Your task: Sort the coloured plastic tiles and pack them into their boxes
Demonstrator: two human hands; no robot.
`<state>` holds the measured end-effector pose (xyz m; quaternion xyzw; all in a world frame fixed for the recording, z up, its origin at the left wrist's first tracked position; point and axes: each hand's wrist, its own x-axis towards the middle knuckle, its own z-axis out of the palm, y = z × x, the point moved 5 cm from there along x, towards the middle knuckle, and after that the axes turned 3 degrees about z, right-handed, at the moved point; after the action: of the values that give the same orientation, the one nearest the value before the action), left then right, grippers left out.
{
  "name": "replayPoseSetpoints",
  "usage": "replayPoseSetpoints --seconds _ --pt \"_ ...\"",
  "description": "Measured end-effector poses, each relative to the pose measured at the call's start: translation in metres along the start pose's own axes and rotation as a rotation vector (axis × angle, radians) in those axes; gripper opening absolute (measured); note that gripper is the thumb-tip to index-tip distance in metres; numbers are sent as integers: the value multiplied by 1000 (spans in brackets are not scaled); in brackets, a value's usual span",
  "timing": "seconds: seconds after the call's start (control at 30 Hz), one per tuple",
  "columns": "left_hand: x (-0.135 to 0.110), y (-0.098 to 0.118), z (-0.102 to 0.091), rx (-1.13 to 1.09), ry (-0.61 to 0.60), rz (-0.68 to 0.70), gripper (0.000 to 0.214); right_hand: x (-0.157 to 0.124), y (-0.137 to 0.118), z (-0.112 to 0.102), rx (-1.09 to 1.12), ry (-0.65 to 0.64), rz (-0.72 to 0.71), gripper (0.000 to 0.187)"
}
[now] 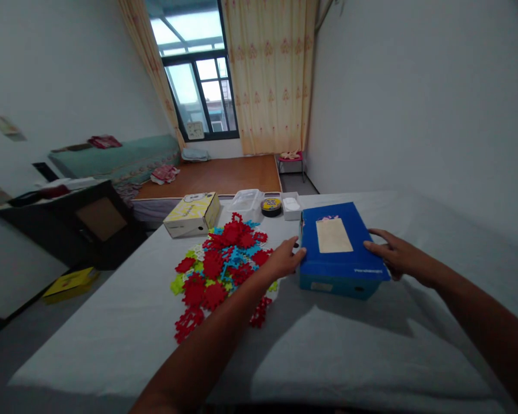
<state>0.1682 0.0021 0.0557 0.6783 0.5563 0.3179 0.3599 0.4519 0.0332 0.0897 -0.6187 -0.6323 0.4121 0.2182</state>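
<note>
A blue cardboard box [371, 270] with a cream panel on its lid sits on the white-covered table, right of the middle. My left hand [287, 257] is closed against the box's left side, thumb at the lid's edge. From the right, my right hand [388, 251] grips the lid's edge, thumb on top and fingers down the side. The lid lies over the box and looks slightly askew at the front right corner. Left of the box, partly behind my left forearm, is a loose pile of red, blue, green and white plastic gear pieces [213, 264].
Along the table's far side stand a yellow-and-white box [192, 214], a clear plastic container [246, 202], a round black-and-yellow tin [271, 207] and a small white box [290, 214]. A yellow box [71, 284] lies on the floor at left, below a dark cabinet [69, 224].
</note>
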Motion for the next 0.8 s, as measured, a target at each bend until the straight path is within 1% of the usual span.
replayPoseSetpoints --seconds 0.1,0.2,0.27,0.37,0.47,0.53,0.57,0.63,0.73,0.8 --pt "-4 1 7 65 -12 39 65 7 19 -10 -148 30 39 83" --pt "-7 4 11 98 -5 70 62 9 31 -8 -190 29 38 82" --pt "-9 6 13 69 -9 83 61 7 34 1 -118 16 0 83" --pt "-10 10 16 -6 -25 113 58 0 34 19 76 -37 -54 87" --pt "-11 12 17 -37 -3 120 58 -4 36 35 340 -176 24 90" --pt "-11 13 17 -40 21 117 57 -5 36 40 483 -256 76 89" --pt "-10 14 18 -43 30 118 58 -4 35 39 534 -277 79 87" --pt "-7 17 19 -56 50 120 59 -1 32 35 598 -271 44 83" --pt "7 26 18 -91 100 115 62 12 28 25 636 -183 -21 79" --pt "19 34 16 -132 134 107 63 26 26 17 645 -116 -42 79"
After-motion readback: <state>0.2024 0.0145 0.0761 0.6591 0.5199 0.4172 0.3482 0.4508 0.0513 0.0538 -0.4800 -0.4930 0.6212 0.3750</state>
